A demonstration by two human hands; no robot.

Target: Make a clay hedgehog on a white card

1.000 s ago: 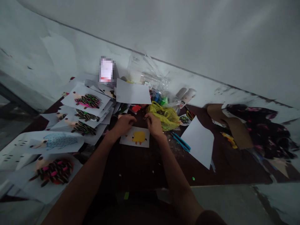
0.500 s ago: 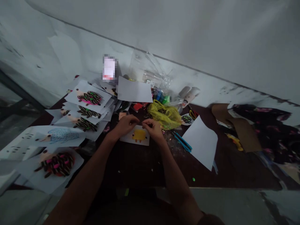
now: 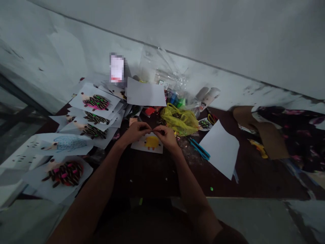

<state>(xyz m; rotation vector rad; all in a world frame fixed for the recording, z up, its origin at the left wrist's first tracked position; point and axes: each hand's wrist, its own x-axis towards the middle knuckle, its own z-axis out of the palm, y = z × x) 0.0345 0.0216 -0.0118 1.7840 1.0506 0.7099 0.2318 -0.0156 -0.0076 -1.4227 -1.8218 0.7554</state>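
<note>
- A white card [image 3: 139, 146] bearing a yellow figure [image 3: 151, 142] lies flat on the dark table [image 3: 146, 171], in the middle of the scene.
- Just above its far edge, the left hand [image 3: 135, 133] and right hand [image 3: 167, 137] meet, fingers drawn into narrow pinches, both holding a small dark piece [image 3: 153, 130] too tiny to identify.
- Near the left hand, on its far side, lies a small peach-coloured piece [image 3: 132, 121]; beyond the hands sits something red [image 3: 149, 111].
- A yellow plastic bag [image 3: 190, 127] rests to the right of these, far of the right hand.
- Right of the right hand is a light-blue tool [image 3: 199, 148], just beside a white sheet [image 3: 223, 149].
- Another white sheet [image 3: 146, 91] stands on the far side, with clear plastic [image 3: 162, 66] behind.
- To the left, papers with spiny animals [image 3: 95, 102] lie heaped, a blue drawing [image 3: 69, 144] nearer.
- On the far right are a yellow tool [image 3: 259, 149], brown cardboard [image 3: 273, 142] and dark patterned cloth [image 3: 304, 135].
- A green bit [image 3: 211, 188] lies by the table's near edge.
</note>
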